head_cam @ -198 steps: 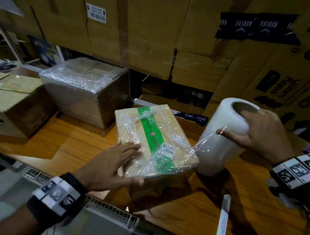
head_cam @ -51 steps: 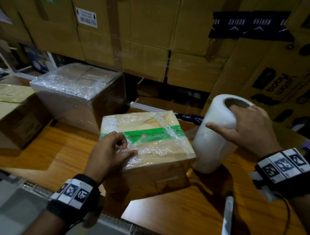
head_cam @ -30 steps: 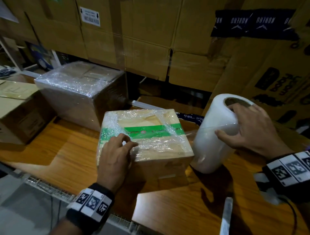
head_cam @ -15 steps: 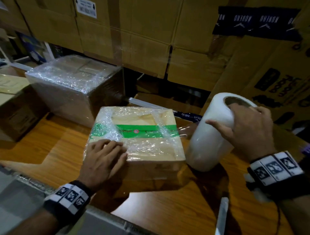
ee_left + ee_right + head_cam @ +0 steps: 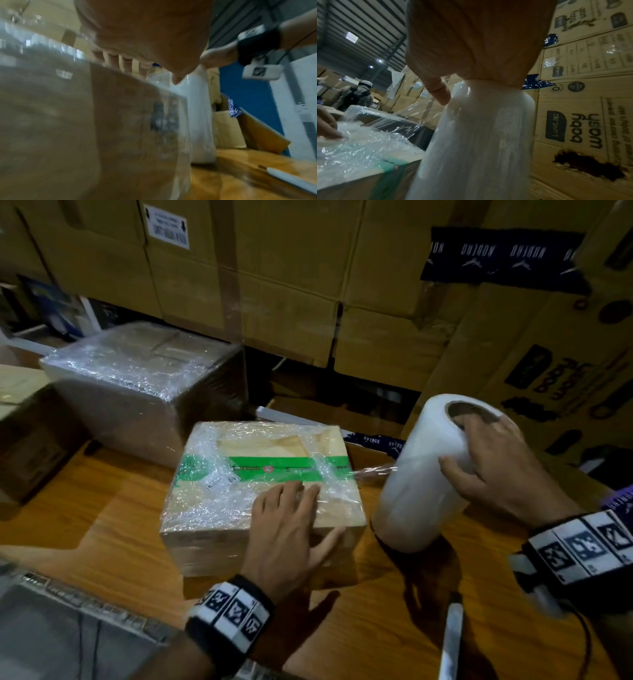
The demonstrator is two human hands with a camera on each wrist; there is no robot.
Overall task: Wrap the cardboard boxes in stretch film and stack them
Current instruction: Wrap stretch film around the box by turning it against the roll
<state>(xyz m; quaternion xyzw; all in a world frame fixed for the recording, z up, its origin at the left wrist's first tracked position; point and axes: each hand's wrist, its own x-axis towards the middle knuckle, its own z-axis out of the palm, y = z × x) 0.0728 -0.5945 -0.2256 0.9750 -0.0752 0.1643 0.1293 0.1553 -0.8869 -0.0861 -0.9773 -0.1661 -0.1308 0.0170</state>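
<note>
From the head camera, the small cardboard box (image 5: 260,494) with green tape is sitting on the wooden table (image 5: 113,542), partly covered in crinkled stretch film. The left hand (image 5: 291,532) is lying flat on its near right corner, fingers straight and together, thumb spread over the front edge. The right hand (image 5: 493,470) is gripping the top of the upright stretch film roll (image 5: 418,481) just beside the box, fingers reaching into the core; a strand of film is stretching from roll to box. A larger wrapped box (image 5: 137,385) is standing behind.

From the left wrist, the straight fingers (image 5: 126,63) are pressing on the blurred box top.

From the right wrist, the thumb (image 5: 438,92) is resting against the roll's side.
</note>
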